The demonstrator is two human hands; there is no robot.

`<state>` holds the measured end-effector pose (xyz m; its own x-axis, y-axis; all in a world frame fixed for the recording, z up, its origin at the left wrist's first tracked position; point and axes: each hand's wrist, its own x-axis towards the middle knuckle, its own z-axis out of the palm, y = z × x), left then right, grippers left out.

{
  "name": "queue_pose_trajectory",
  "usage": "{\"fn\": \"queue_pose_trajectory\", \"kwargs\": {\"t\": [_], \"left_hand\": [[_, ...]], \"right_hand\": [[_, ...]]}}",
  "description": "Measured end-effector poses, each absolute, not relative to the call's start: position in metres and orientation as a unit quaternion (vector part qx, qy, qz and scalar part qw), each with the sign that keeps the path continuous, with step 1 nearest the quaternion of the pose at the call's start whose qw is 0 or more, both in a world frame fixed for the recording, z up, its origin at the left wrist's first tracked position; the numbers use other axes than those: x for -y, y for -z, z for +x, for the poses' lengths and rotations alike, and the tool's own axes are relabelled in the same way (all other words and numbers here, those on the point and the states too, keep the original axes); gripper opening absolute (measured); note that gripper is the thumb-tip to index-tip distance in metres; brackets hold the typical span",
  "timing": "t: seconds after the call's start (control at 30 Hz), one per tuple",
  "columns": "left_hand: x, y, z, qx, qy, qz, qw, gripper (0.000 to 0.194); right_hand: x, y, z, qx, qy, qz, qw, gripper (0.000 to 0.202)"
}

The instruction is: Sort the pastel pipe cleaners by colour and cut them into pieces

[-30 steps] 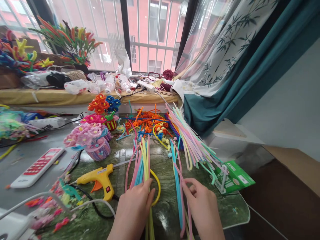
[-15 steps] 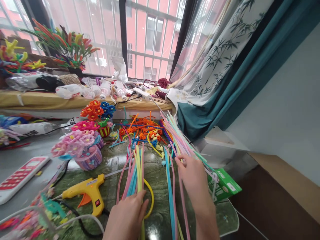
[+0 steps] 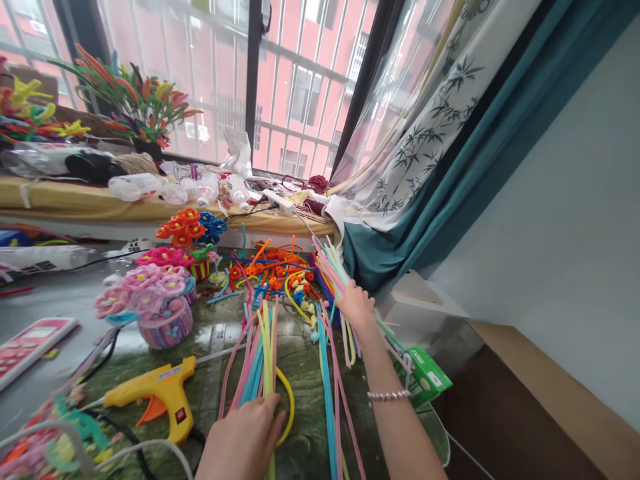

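My left hand [image 3: 245, 433], at the bottom of the view, is closed around a bundle of pink, blue and yellow pipe cleaners [image 3: 256, 363], whose far ends fan out over the table. Farther off to the right, my right hand [image 3: 356, 307] has its fingers curled over a thicker bundle of pastel pipe cleaners [image 3: 330, 267]; its palm side is hidden. Between my hands lie loose blue and pink pipe cleaners [image 3: 328, 387] that neither hand touches. A bent yellow pipe cleaner [image 3: 289, 407] curves beside my left hand.
A yellow glue gun [image 3: 160, 393] with a cord lies left of my left hand. Beyond it stand pipe-cleaner flowers in a striped pot [image 3: 165, 328]. Orange pieces [image 3: 273, 263] are heaped at the back. A green box [image 3: 427, 375] sits at the right table edge, near a teal curtain [image 3: 395, 247].
My right hand has reached farther forward along the pastel bundle, and its bracelet now shows. My left hand keeps its hold. The whole view has shifted slightly.
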<state>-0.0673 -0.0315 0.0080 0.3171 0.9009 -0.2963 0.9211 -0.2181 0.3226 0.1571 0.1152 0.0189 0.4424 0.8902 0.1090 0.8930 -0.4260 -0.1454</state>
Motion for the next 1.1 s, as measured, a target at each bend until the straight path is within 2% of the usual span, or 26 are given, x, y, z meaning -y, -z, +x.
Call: {"fn": "queue_pose_trajectory", "kwargs": {"t": [0.1,0.27,0.47,0.6,0.9,1.1], "left_hand": [[0.032,-0.007,-0.069,-0.585,0.016,0.781,0.217,0.035],[0.032,-0.004,-0.069,-0.578,0.01,0.786,0.22,0.034],[0.033,-0.003,-0.073,-0.574,0.005,0.787,0.227,0.035],[0.033,-0.006,-0.072,-0.569,0.003,0.79,0.228,0.034],[0.032,-0.006,-0.073,-0.566,0.004,0.792,0.229,0.033],[0.033,-0.003,-0.074,-0.561,0.003,0.793,0.236,0.032]], "right_hand": [[-0.118,-0.014,0.158,0.525,0.009,-0.846,0.092,0.032],[-0.12,-0.011,0.161,0.533,0.01,-0.836,0.13,0.033],[-0.13,-0.008,0.166,0.53,-0.012,-0.84,0.114,0.032],[-0.134,-0.009,0.173,0.523,-0.043,-0.84,0.142,0.031],[-0.136,-0.023,0.207,0.481,-0.105,-0.809,0.321,0.03],[-0.13,-0.024,0.217,0.449,-0.205,-0.735,0.465,0.025]]}}
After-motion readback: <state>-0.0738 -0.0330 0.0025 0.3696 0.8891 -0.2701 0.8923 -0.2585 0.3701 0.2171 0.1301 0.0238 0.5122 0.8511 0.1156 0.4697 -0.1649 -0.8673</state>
